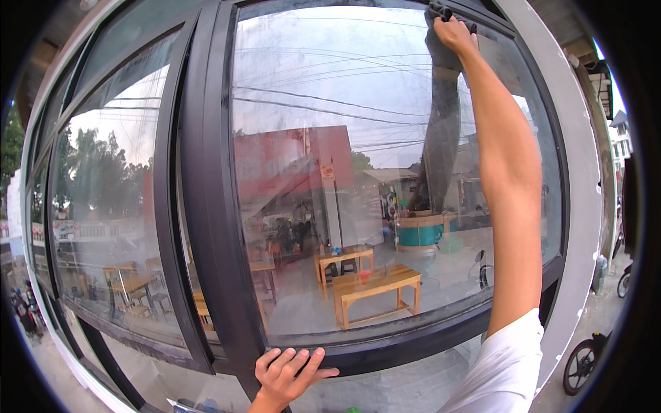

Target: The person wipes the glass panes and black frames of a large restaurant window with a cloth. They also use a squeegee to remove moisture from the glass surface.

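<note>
A large glass pane (330, 155) in a dark metal frame (211, 155) stands before me, hazy with smears and streaks. High at its upper right corner, my right hand (454, 33) grips a dark grey cloth (439, 11) against the glass near the top rail. That arm is stretched almost straight, in a white sleeve. My left hand (289, 374) rests low on the frame's bottom rail (403, 348), fingers spread over its upper edge, with nothing held in it.
To the left is another dark-framed glass panel (111, 206). Through the pane show wooden tables (379, 284) and a teal-fronted counter (419, 235), mixed with reflections of wires and a red building. A pale wall edge (581, 206) borders the right; a motorcycle wheel (579, 367) stands beyond it.
</note>
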The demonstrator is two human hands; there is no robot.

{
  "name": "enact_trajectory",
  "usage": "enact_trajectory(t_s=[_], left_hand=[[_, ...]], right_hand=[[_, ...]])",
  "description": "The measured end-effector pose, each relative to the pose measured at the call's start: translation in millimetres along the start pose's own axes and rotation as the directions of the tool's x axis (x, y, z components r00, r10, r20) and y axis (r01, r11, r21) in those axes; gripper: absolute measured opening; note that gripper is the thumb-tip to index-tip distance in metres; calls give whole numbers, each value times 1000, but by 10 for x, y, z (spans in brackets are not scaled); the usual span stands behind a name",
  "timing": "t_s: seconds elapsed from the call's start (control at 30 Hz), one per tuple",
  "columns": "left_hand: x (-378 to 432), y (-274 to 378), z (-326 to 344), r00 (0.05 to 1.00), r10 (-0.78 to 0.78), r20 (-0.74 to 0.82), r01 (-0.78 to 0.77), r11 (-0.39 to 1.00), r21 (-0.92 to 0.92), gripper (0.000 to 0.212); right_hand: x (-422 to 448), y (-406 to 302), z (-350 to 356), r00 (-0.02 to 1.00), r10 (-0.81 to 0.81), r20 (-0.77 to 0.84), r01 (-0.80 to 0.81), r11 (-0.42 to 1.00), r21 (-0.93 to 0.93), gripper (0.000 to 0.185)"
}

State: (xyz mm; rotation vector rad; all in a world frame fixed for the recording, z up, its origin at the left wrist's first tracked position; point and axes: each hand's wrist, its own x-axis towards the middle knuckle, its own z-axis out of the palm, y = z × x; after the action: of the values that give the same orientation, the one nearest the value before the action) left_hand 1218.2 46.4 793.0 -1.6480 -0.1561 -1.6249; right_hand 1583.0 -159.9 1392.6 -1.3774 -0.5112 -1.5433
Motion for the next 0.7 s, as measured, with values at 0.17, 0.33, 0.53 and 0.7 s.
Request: enact_trajectory(t_s=[0.17,0.33,0.53,0.7], left_hand=[[-26,25,-16,1000,5,0,-5,998,57,54],[9,28,-10,1000,-10,-29,11,999,53,51],[72,-41,-13,993,3,-120,2,999,38,47],[86,23,60,986,-16,-164,16,1000,-2,47]], right_hand=[[-772,-1859,149,898,-441,-4,427,867,258,60],[-1629,-2654,-121,690,-722,-52,699,646,306,58],[-2900,-2128,-465,546,-812,-204,817,463,345,53],[-3993,-1577,-1006,347,-923,-167,865,246,438,53]])
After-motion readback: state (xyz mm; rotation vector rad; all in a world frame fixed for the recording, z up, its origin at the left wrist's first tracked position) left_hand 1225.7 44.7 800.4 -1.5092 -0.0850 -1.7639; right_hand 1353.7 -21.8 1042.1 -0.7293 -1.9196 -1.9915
